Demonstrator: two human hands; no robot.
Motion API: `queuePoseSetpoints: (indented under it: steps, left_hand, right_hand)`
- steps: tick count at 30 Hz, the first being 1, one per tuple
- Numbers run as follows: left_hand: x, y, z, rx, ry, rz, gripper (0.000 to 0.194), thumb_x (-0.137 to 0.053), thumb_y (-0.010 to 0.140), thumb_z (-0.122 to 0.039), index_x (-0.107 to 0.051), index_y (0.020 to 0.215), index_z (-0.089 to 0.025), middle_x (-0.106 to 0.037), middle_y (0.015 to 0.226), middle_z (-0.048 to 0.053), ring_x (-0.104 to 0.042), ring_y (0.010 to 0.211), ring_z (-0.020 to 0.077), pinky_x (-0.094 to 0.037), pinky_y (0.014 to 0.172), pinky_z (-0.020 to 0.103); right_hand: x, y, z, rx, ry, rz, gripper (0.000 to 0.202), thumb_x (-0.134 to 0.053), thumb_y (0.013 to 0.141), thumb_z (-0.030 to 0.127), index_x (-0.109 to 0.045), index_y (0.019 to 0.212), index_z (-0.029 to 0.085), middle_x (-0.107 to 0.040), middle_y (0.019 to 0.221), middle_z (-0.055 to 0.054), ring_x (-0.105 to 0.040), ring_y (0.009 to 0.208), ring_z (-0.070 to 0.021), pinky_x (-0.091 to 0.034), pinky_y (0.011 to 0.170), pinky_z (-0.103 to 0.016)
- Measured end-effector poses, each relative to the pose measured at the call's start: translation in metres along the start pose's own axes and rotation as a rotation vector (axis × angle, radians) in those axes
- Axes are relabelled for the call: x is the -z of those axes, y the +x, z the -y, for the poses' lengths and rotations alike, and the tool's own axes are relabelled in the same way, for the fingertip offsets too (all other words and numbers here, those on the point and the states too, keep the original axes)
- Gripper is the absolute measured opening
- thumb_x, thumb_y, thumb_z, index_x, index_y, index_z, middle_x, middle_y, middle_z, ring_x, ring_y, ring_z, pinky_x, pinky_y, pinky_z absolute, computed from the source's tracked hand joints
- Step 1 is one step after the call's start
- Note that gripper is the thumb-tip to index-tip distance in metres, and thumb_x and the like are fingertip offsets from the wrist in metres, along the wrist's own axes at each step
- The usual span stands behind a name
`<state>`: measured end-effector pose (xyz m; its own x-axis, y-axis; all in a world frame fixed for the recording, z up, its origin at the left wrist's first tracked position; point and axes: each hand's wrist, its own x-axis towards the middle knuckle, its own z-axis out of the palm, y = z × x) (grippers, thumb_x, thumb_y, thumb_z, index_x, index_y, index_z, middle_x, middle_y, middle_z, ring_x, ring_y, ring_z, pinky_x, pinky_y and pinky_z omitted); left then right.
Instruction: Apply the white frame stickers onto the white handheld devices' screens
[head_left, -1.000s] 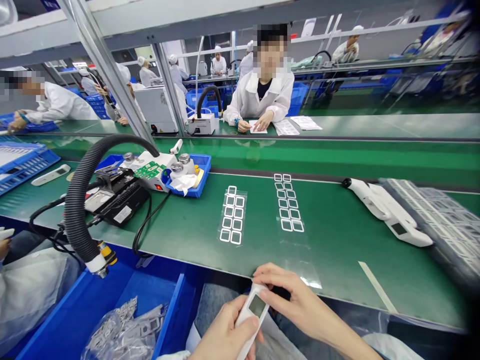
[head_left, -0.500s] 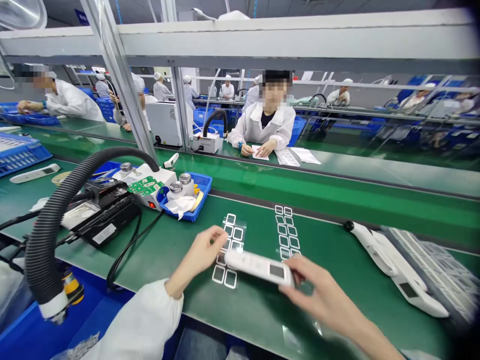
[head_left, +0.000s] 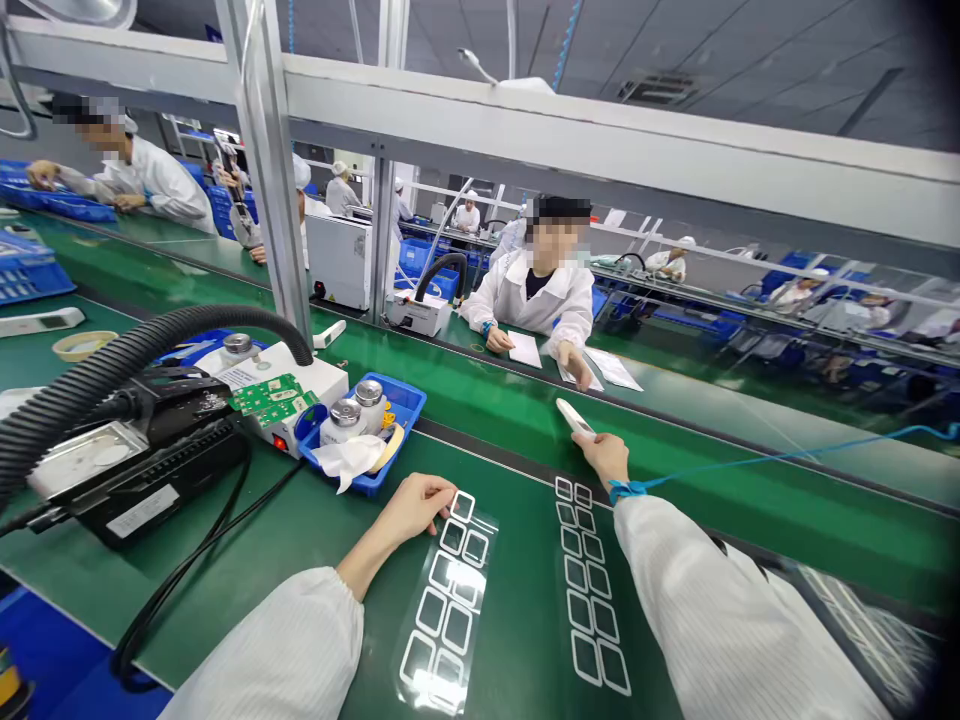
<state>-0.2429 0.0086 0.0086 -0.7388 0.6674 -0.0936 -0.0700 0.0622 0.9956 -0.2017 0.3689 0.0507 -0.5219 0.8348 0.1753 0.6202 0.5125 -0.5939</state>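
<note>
Over the green belt beyond the near tabletop, the person's right hand was closed around the near end of a slim white device, whose far end pointed away and a little to the left; whether the device touched the belt could not be told. A blue wristband circled that wrist, just above a white sleeve, and a thin blue cord ran off from it to the right. The left hand was narrow, thumb and finger drawn close together at the top left corner of a clear sheet of white square frames, though it could not be made out whether they gripped anything there. A second sheet of frames lay to its right on the tabletop, near the right sleeve. Left of the sheets stood a blue tray with two metal-topped jars and a crumpled tissue. Beside the tray, green circuit boards rested on a white box, with a black machine nearer the person and a ribbed black hose arching above. Across the belt, a co-worker in white sat with one hand at a white paper and the other reaching toward the belt.
</note>
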Motion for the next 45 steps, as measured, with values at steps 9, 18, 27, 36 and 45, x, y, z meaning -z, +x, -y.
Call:
queuePoseSetpoints:
  steps: [9, 18, 27, 36, 45]
  left_hand:
    - [0.000, 0.004, 0.002, 0.081, -0.158, -0.117, 0.013, -0.068, 0.072, -0.024, -0.070, 0.073, -0.011, -0.068, 0.062, 0.005, -0.059, 0.054, 0.0120, -0.044, 0.038, 0.017]
    - [-0.002, 0.001, 0.000, 0.059, -0.169, -0.152, 0.009, -0.069, 0.073, -0.019, -0.070, 0.073, -0.010, -0.068, 0.060, 0.004, -0.058, 0.051, 0.0108, -0.047, 0.041, 0.017]
    - [-0.002, 0.001, -0.004, 0.048, -0.172, -0.165, 0.005, -0.068, 0.071, -0.016, -0.070, 0.070, -0.011, -0.067, 0.057, 0.003, -0.058, 0.049, 0.0112, -0.045, 0.039, 0.018]
    - [0.000, -0.002, -0.006, 0.020, -0.109, -0.178, 0.013, -0.070, 0.065, -0.023, -0.071, 0.071, -0.012, -0.068, 0.059, 0.004, -0.059, 0.051, 0.0134, -0.042, 0.039, 0.019]
    - [0.004, -0.001, 0.002, -0.064, 0.084, -0.138, 0.042, -0.067, 0.063, -0.047, -0.068, 0.087, -0.013, -0.072, 0.070, 0.007, -0.058, 0.056, 0.0167, -0.039, 0.039, 0.023]
  right_hand:
    - [-0.006, -0.069, 0.023, 0.244, 0.206, 0.163, 0.028, -0.056, 0.069, 0.040, -0.067, 0.072, 0.015, -0.068, 0.072, -0.009, -0.060, 0.074, -0.0245, -0.045, 0.068, -0.034]
    - [-0.021, -0.181, 0.074, 0.479, 0.355, 0.585, 0.024, -0.059, 0.074, 0.039, -0.065, 0.067, 0.017, -0.065, 0.065, -0.002, -0.055, 0.061, -0.0160, -0.043, 0.059, -0.029]
    - [-0.030, -0.190, 0.077, 0.438, 0.366, 0.596, 0.017, -0.059, 0.073, 0.031, -0.063, 0.065, 0.016, -0.062, 0.060, -0.001, -0.052, 0.054, -0.0136, -0.040, 0.052, -0.026]
    - [-0.029, -0.213, 0.084, 0.556, 0.319, 0.457, 0.016, -0.051, 0.082, 0.023, -0.057, 0.068, 0.018, -0.061, 0.066, -0.002, -0.054, 0.061, -0.0150, -0.044, 0.056, -0.026]
    - [0.044, -0.187, 0.001, 0.545, -0.085, 0.082, 0.019, -0.043, 0.095, 0.021, -0.059, 0.083, 0.019, -0.062, 0.086, -0.006, -0.055, 0.086, -0.0198, -0.042, 0.081, -0.032]
